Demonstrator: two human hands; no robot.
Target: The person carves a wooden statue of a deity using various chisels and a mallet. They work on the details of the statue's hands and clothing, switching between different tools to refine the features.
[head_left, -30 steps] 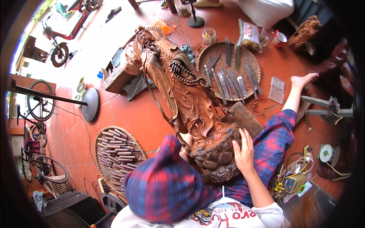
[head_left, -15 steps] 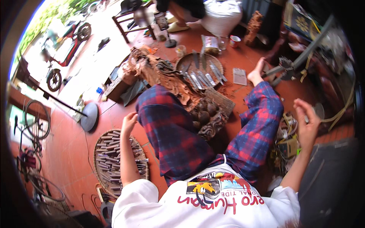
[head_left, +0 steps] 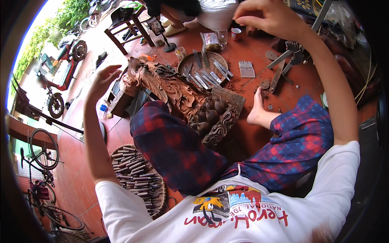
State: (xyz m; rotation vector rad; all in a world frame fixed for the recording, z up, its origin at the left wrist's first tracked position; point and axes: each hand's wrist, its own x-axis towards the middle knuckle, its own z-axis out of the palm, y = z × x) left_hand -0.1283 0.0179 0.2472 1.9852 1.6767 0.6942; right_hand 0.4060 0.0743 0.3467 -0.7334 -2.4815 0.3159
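Observation:
My left hand is raised at the left, fingers stretched out and nothing in them. It appears above the floor, left of the carved wooden sculpture. Lifted high at the upper right, my right hand has its fingers loosely bent, with a gap at the thumb and no object visible. The brown sculpture, with folds, round lumps and scrolls, lies in front of my bent legs. Beyond it, a round woven tray holds several flat metal blades. Neither hand touches these things.
By my left thigh, a woven basket holds many handled tools. A flat case and a metal-legged stand are near my bare foot. Farther off are a red cup, a phone on a stand, a chair and another person's legs.
Both hands have risen and moved forward, the right one swinging inward to the top of the view. My right knee has shifted outward. The view has also moved.

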